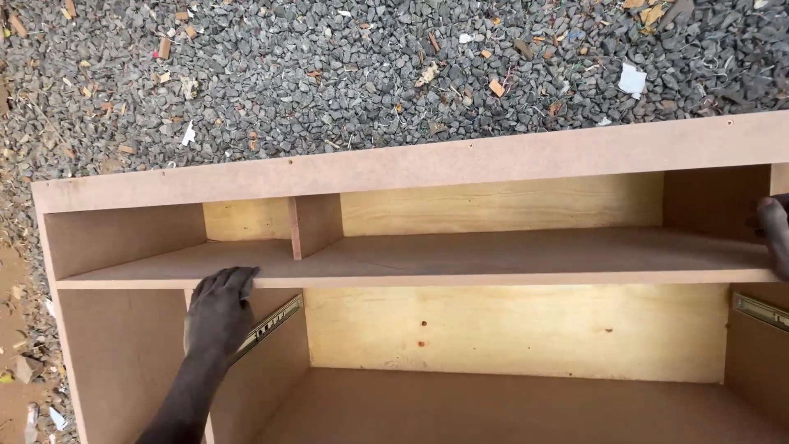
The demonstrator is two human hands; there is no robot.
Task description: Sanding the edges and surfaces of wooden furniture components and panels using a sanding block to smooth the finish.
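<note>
**Both hands on shelf board of open cabinet carcass**

Brown fibreboard cabinet (427, 160) lying on its back on grey gravel (329, 74), open front facing up. Pale plywood back panel (509, 329) visible inside. Long horizontal shelf board (493, 256) running between the two hands. Left hand (220, 308) flat, fingers extended and resting over the front edge of the shelf board near its left end; nothing gripped. Right hand (774, 234) at the shelf's right end, touching the board; mostly cut off by the frame edge, so can't tell how open it is or whether it grips.

Short upright divider (314, 224) above and just right of the left hand, splitting the upper compartment. Metal drawer slide (267, 327) just beside the left hand on an inner panel; second drawer slide (763, 311) below the right hand, partly cut off. Bottom of cabinet out of frame.

Counts: one cabinet, one shelf board, one divider, two slides, two hands. Wood chips and paper scraps scattered on gravel beyond the hands.
</note>
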